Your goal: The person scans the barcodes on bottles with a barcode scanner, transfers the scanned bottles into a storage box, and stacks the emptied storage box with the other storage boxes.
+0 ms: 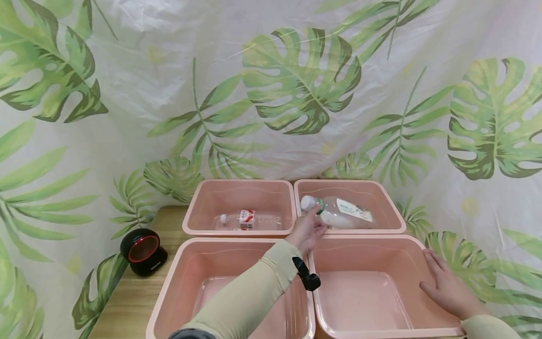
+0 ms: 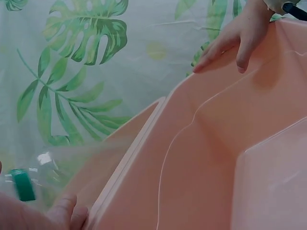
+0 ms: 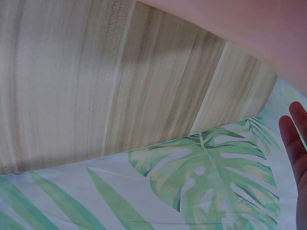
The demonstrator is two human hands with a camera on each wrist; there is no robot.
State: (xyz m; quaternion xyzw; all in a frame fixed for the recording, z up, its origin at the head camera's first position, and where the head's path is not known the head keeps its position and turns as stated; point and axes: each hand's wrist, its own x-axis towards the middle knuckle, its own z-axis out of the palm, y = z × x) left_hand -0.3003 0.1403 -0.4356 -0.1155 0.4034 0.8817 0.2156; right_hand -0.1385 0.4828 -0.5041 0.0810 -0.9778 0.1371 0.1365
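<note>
A clear plastic bottle (image 1: 338, 214) with a white cap, a green neck ring and a white label lies on its side, slightly tilted, at the back right pink bin (image 1: 391, 212). My left hand (image 1: 308, 230) reaches across and grips it near the neck; its green ring (image 2: 23, 184) also shows in the left wrist view. Part of that grip is hidden. On the right rim of the front right bin (image 1: 360, 320) rests my right hand (image 1: 449, 287), fingers straight. The right wrist view catches only some fingers (image 3: 292, 139) at its edge.
A smaller clear bottle (image 1: 267, 221) with a red and white label lies in the back left bin (image 1: 196, 207). The front left bin (image 1: 169, 292) is under my left forearm. A black round device (image 1: 144, 252) stands on the wooden table (image 1: 127, 301). Leaf-patterned cloth (image 1: 271, 141) hangs behind.
</note>
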